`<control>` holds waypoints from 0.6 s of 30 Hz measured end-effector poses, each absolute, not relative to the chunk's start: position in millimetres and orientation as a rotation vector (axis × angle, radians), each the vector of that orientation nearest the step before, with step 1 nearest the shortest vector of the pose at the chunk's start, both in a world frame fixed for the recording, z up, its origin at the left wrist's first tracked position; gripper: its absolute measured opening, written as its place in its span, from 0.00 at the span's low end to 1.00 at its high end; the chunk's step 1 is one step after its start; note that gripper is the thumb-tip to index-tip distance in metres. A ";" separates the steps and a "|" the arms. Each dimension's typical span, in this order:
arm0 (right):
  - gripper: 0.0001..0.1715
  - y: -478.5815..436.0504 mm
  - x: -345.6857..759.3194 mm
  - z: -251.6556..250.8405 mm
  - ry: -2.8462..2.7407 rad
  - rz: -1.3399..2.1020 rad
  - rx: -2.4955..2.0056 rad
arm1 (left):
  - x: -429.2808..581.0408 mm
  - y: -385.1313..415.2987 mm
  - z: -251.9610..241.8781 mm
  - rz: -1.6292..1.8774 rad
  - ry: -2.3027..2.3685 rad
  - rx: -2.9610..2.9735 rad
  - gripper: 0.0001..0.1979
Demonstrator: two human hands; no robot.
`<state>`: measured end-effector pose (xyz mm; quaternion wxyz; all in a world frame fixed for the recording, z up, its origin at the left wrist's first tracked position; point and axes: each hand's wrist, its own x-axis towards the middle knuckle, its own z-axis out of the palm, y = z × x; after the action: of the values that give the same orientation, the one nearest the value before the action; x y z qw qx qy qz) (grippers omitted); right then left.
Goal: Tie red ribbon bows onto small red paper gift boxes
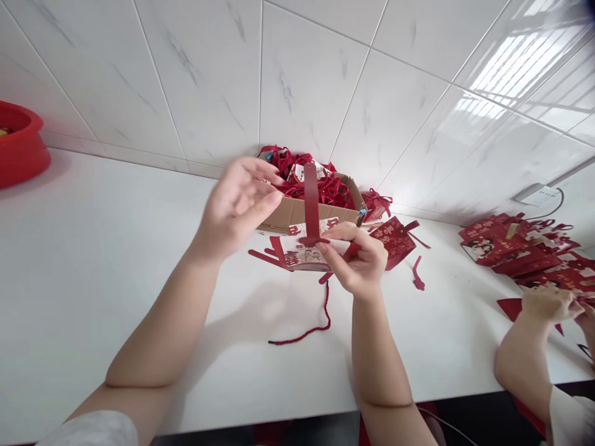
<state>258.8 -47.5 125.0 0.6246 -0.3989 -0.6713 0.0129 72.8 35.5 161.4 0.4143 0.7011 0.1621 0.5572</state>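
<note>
Obs. Your right hand (360, 263) is closed on a red-and-white printed paper box (302, 254), folded flat. It pinches the box's right-hand edge with the thumb on top and the fingers beneath. The box sits in the air just above the white tabletop (93, 260), in front of a brown cardboard carton (297, 215). A narrow dark-red paper strip (311, 198) stands upright from the box's middle. Your left hand (237, 207) is raised just left of the strip's top, fingertips drawn toward the thumb and apart from the strip. You cannot tell whether anything small sits between them. A red twisted cord (309, 331) trails from under the box onto the tabletop.

Handling (judgement, not measured): thin card, very light, stiff across a panel, but likely to crease under a hard pinch. The printed face is probably slick. Take it at a folded edge or corner with flat finger pads. The strip looks floppy and may tear at its root, so grip it low.

Hidden or unclear:
- How the strip joins the box, and the cord's upper end, are covered by your fingers.
- The carton's contents read only as a red tangle (ribbons or handles, undecided).
- At right lies a pile of flat red printed boxes (511, 248). Another person's hand (548, 303) works there, cut by the frame edge, and what it holds is unreadable.
- A red plastic basin (18, 145) at far left is cut off.
</note>
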 end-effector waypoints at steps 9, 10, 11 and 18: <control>0.13 -56.4 255.3 135.1 -1.809 -0.216 -0.765 | 59.8 18.9 166.1 2.065 0.389 2.369 0.19; 0.13 -57.6 254.9 136.1 -1.814 -0.228 -0.762 | 59.4 17.5 166.6 2.025 0.369 2.394 0.19; 0.14 -58.9 254.8 137.4 -1.818 -0.244 -0.756 | 58.9 15.8 167.4 1.941 0.327 2.399 0.19; 0.16 -70.4 256.7 143.2 -1.845 -0.437 -0.774 | 55.2 -1.4 174.9 1.347 0.291 2.289 0.14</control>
<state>256.7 -70.4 143.2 0.5200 -0.3229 -0.7695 -0.1822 55.2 -1.4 174.9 0.2326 0.8332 0.1060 0.4903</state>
